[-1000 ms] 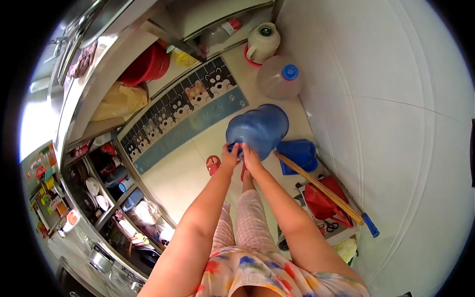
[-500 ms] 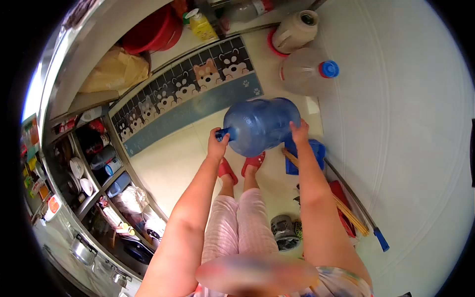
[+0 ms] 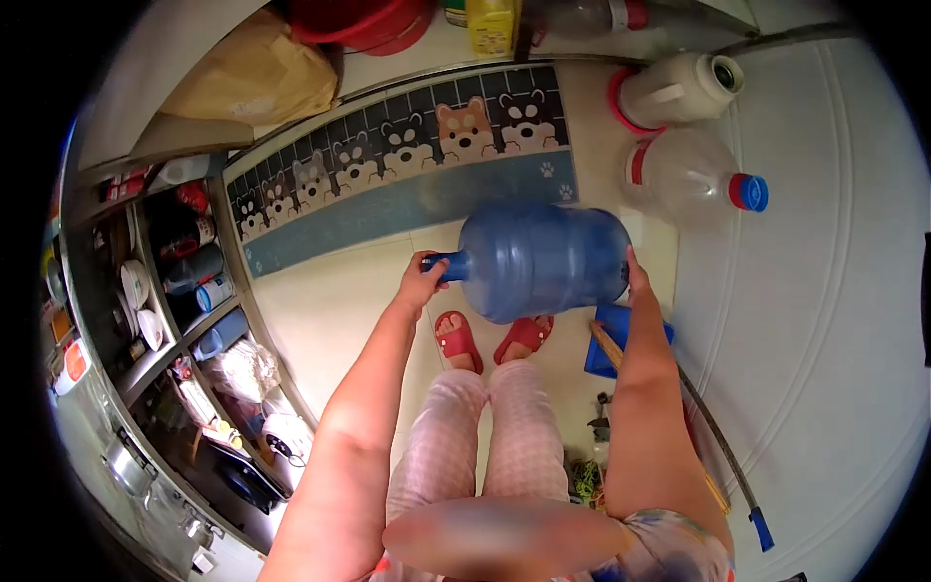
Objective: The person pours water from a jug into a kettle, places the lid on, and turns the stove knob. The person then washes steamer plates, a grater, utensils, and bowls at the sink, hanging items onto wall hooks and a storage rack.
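A large blue water jug (image 3: pixel 543 262) lies on its side in the air above the floor and the red slippers, its neck toward the left. My left hand (image 3: pixel 424 279) is wrapped round the narrow neck. At the opposite end my right hand (image 3: pixel 635 272) presses against the jug's base, with some of its fingers hidden behind it.
A dog-pattern mat (image 3: pixel 407 189) lies in front. Behind right stand a clear bottle with a blue cap (image 3: pixel 684 179) and a pale thermos (image 3: pixel 669 89). A blue dustpan (image 3: pixel 606 361) and a stick lie at the right. Open shelves (image 3: pixel 155 364) line the left.
Both hands were together at the jug's neck; my right hand has moved to its base. The jug has turned from tilted to nearly level, and the view has shifted.
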`<action>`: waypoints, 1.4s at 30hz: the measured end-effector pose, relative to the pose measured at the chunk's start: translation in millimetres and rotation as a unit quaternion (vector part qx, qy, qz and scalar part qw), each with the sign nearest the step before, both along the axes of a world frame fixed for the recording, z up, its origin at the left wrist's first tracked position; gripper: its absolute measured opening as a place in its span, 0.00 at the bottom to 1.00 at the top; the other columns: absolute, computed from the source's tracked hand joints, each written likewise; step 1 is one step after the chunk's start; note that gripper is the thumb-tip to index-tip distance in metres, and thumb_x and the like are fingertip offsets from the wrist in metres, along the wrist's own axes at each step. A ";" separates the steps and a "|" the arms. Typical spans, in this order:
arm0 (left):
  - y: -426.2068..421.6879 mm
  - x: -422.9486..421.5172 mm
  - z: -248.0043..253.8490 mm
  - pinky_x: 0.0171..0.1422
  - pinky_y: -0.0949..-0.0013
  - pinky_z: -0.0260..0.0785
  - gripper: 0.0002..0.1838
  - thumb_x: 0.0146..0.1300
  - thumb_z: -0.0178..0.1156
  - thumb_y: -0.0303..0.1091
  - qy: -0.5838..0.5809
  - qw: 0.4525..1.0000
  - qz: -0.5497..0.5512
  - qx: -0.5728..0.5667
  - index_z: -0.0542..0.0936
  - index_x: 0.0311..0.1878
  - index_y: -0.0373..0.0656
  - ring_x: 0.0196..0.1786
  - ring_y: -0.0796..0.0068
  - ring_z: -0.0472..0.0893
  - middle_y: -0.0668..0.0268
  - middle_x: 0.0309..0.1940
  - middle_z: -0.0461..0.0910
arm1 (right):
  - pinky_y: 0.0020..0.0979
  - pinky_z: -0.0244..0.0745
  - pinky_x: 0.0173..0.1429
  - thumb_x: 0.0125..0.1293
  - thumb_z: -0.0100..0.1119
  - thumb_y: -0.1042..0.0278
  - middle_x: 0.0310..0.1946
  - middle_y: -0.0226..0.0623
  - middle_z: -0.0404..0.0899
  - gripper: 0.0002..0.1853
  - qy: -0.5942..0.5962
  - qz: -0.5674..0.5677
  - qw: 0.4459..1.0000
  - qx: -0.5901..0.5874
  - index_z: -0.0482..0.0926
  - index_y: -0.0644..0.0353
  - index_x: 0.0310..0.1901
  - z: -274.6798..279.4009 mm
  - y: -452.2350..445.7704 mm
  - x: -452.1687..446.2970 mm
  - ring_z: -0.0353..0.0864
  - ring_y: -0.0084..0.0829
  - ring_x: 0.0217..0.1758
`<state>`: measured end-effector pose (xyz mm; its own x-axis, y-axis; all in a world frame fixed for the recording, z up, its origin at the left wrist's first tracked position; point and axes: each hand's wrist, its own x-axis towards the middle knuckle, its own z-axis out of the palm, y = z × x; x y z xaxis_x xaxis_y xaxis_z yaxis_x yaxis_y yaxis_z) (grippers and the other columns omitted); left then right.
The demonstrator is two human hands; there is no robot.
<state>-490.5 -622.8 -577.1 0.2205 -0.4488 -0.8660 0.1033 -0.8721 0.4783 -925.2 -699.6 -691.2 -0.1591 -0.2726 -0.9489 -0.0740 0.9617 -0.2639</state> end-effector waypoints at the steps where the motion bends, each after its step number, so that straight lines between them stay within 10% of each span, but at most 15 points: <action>1: -3.5 8.1 7.3 0.30 0.76 0.63 0.22 0.58 0.59 0.42 -0.004 1.000 0.009 0.003 0.67 0.52 0.43 0.26 0.78 0.75 0.65 0.34 0.75 | 0.38 0.62 0.62 0.52 0.52 0.29 0.56 0.42 0.69 0.46 -0.035 -0.038 0.999 -0.008 0.64 0.64 0.60 8.6 -2.9 11.0 0.68 0.38 0.59; 10: 36.2 67.0 157.2 0.39 0.78 0.65 0.21 0.58 0.60 0.37 0.079 0.977 0.164 -0.109 0.69 0.53 0.44 0.36 0.81 0.73 0.70 0.38 0.74 | 0.38 0.67 0.59 0.57 0.52 0.35 0.54 0.44 0.71 0.41 -0.043 -0.139 0.989 -0.017 0.64 0.68 0.58 189.6 19.3 109.1 0.72 0.39 0.55; 15: 75.9 89.0 310.2 0.65 0.67 0.56 0.31 0.50 0.61 0.21 0.200 0.896 0.267 -0.294 0.65 0.59 0.44 0.58 0.71 0.67 0.67 0.52 0.70 | 0.36 0.69 0.57 0.58 0.50 0.35 0.54 0.42 0.71 0.40 -0.132 -0.090 0.981 -0.107 0.65 0.66 0.58 320.1 42.5 142.8 0.72 0.36 0.54; 24: 140.3 134.2 529.0 0.69 0.66 0.51 0.36 0.53 0.55 0.18 0.055 0.812 0.329 -0.478 0.56 0.66 0.46 0.63 0.69 0.63 0.64 0.59 0.64 | 0.44 0.67 0.53 0.59 0.42 0.30 0.51 0.36 0.74 0.39 -0.120 0.139 0.968 -0.171 0.69 0.61 0.56 570.8 36.7 250.4 0.72 0.36 0.55; 32: 240.1 191.3 621.0 0.66 0.69 0.54 0.28 0.59 0.54 0.23 -0.070 0.724 0.394 -0.562 0.59 0.63 0.43 0.61 0.72 0.65 0.64 0.58 0.66 | 0.31 0.72 0.37 0.62 0.45 0.38 0.47 0.36 0.77 0.31 -0.216 0.217 0.921 -0.241 0.72 0.60 0.51 714.0 52.7 361.3 0.78 0.32 0.43; 34: 263.1 212.7 624.7 0.66 0.69 0.55 0.27 0.60 0.54 0.24 -0.070 0.708 0.401 -0.577 0.61 0.62 0.43 0.60 0.71 0.66 0.64 0.57 0.67 | 0.50 0.57 0.55 0.56 0.47 0.31 0.49 0.35 0.75 0.34 -0.220 0.275 0.893 -0.281 0.74 0.54 0.50 713.0 46.3 387.2 0.69 0.36 0.54; 36: 288.2 233.6 628.0 0.66 0.68 0.56 0.26 0.60 0.54 0.25 -0.075 0.692 0.405 -0.593 0.61 0.62 0.42 0.60 0.70 0.67 0.64 0.57 0.68 | 0.44 0.61 0.54 0.58 0.47 0.34 0.43 0.33 0.77 0.32 -0.222 0.290 0.889 -0.275 0.75 0.57 0.46 727.3 46.1 419.3 0.71 0.33 0.50; 38: 307.1 241.7 649.6 0.66 0.67 0.56 0.26 0.60 0.54 0.24 -0.089 0.667 0.436 -0.598 0.61 0.62 0.42 0.60 0.70 0.67 0.63 0.58 0.67 | 0.27 0.67 0.27 0.60 0.49 0.38 0.29 0.29 0.78 0.25 -0.265 0.268 0.880 -0.288 0.77 0.56 0.37 739.2 50.7 452.3 0.76 0.26 0.28; 42: 352.7 294.1 662.9 0.66 0.66 0.56 0.26 0.60 0.53 0.23 -0.069 0.641 0.426 -0.635 0.60 0.62 0.41 0.61 0.69 0.66 0.62 0.58 0.67 | 0.32 0.74 0.32 0.62 0.50 0.43 0.27 0.32 0.78 0.24 -0.280 0.289 0.857 -0.322 0.77 0.60 0.39 787.5 92.2 514.4 0.78 0.28 0.31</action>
<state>-196.4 -270.2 85.8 0.8894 -0.4375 0.1326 0.1628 0.5742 0.8023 -410.8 -607.4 96.3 0.6097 -0.6480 -0.4564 -0.1782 0.4490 -0.8756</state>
